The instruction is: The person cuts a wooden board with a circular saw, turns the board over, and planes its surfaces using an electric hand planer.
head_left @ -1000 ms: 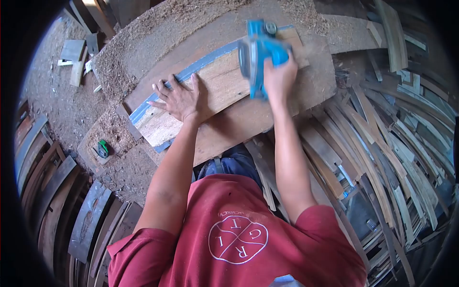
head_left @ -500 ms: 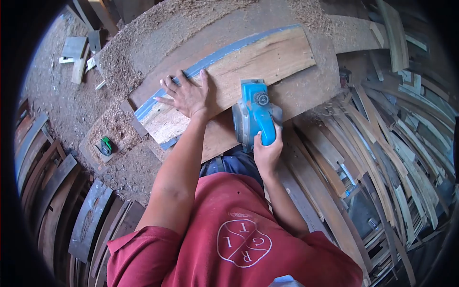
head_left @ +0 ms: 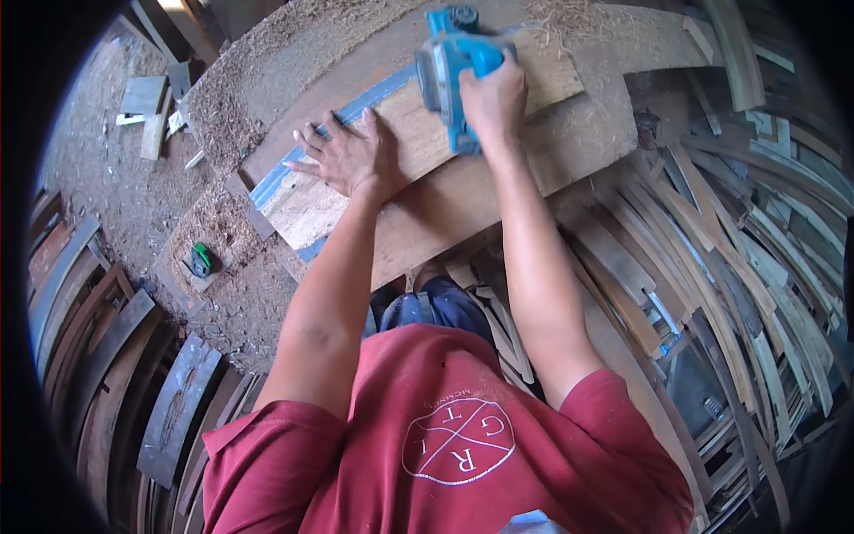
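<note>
Through the head camera I see the right hand (head_left: 495, 100) closed around the handle of a blue electric planer (head_left: 455, 76) at the upper middle of the frame. The planer sits over a pale wooden plank (head_left: 416, 127), which slants from the left of centre up toward the upper right and carries a blue-grey strip along its far edge. I have the left hand (head_left: 347, 162) left of centre, fingers spread, palm down on the plank and well apart from the right hand.

The plank lies on a plywood work surface (head_left: 583, 142), and I make out wood shavings (head_left: 222, 111) heaped over its upper left part. Near the left edge, a green-and-black tape measure (head_left: 200, 260) rests beside more shavings. I see dark boards (head_left: 180, 409) stacked at lower left and a spread of thin wood strips (head_left: 712, 267) filling the right side.
</note>
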`<state>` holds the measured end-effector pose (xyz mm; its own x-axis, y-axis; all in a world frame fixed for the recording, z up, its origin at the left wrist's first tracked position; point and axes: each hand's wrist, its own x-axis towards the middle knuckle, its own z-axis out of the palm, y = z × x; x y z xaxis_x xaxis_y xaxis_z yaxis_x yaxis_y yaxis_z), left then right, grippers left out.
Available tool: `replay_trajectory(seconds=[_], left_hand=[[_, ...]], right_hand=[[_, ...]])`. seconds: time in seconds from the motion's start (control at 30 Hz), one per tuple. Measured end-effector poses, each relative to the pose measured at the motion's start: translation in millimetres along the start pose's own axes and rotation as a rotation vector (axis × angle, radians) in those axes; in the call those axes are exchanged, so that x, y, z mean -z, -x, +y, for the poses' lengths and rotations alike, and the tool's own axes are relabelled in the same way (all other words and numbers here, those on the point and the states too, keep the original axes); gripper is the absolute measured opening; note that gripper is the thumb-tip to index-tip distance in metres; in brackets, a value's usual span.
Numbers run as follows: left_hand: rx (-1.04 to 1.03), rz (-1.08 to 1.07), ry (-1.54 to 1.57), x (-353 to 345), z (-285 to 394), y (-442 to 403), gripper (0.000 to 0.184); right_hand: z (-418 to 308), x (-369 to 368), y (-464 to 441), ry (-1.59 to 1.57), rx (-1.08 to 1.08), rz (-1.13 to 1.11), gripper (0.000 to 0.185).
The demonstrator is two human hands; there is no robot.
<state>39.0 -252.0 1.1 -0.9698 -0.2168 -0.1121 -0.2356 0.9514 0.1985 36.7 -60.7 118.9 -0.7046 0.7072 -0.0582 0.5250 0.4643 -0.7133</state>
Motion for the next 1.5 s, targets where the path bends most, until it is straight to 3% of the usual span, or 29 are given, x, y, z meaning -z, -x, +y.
replay_trajectory(seconds=[0.1, 0.13, 0.17, 0.23, 0.33, 0.5, 0.57, 0.7, 0.8, 0.93, 0.97, 1.13, 1.2, 1.33, 1.5], left_hand=[[-0.085, 0.076, 0.037, -7.1, -22.5, -11.9, 0.081], [-0.211, 0.137, -0.001, -3.2, -46.3, -15.3, 0.081], [-0.332, 0.191, -0.046, 0.9, -73.5, -17.2, 0.080], [-0.276, 0.133, -0.070, 12.4, -109.0, -20.1, 0.076], [-0.322, 0.112, -0.044, 10.8, -108.1, -23.7, 0.072], [-0.276, 0.072, -0.034, 16.9, -105.3, -23.5, 0.069], [-0.269, 0.090, -0.049, 16.2, -107.1, -22.5, 0.067], [-0.265, 0.136, -0.059, 7.0, -110.8, -25.7, 0.060], [-0.244, 0.107, -0.026, 6.2, -110.2, -25.7, 0.056], [-0.246, 0.080, -0.001, 9.2, -108.1, -23.9, 0.053], [-0.245, 0.076, 0.000, 10.2, -106.3, -24.7, 0.053], [-0.246, 0.072, 0.030, 12.8, -104.1, -22.8, 0.051], [-0.245, 0.067, 0.048, 15.8, -102.2, -24.6, 0.050], [-0.246, 0.092, 0.084, 13.0, -101.3, -26.3, 0.048], [-0.332, 0.120, 0.099, 20.4, -112.1, -33.1, 0.037]], right_hand=[[34.9, 18.1, 84.3, -0.058, 0.060, -0.033, 0.048], [34.2, 33.0, 117.4, -0.154, -0.074, -0.131, 0.053], [45.5, 41.3, 151.9, -0.104, -0.050, -0.132, 0.054], [56.6, 47.7, 200.1, -0.082, -0.014, -0.100, 0.057], [35.0, 39.4, 182.3, -0.075, -0.069, -0.094, 0.049], [-12.5, -18.5, 60.9, -0.101, 0.030, -0.021, 0.031], [-37.4, -31.5, 21.4, 0.078, 0.012, -0.039, 0.038], [-44.4, -31.7, 15.4, 0.035, 0.005, -0.041, 0.035], [-11.2, -17.0, 89.1, -0.113, 0.016, -0.054, 0.032], [26.4, 13.1, 232.8, -0.103, -0.054, -0.120, 0.058], [16.0, 15.0, 247.5, -0.039, -0.034, -0.093, 0.051], [-11.4, -18.2, 188.9, -0.046, -0.128, -0.042, 0.044], [-34.0, -39.3, 132.4, -0.078, 0.013, -0.005, 0.040], [-58.4, -79.0, 35.9, 0.064, 0.081, 0.094, 0.031], [-38.3, -68.9, 79.2, -0.044, 0.086, 0.062, 0.035]])
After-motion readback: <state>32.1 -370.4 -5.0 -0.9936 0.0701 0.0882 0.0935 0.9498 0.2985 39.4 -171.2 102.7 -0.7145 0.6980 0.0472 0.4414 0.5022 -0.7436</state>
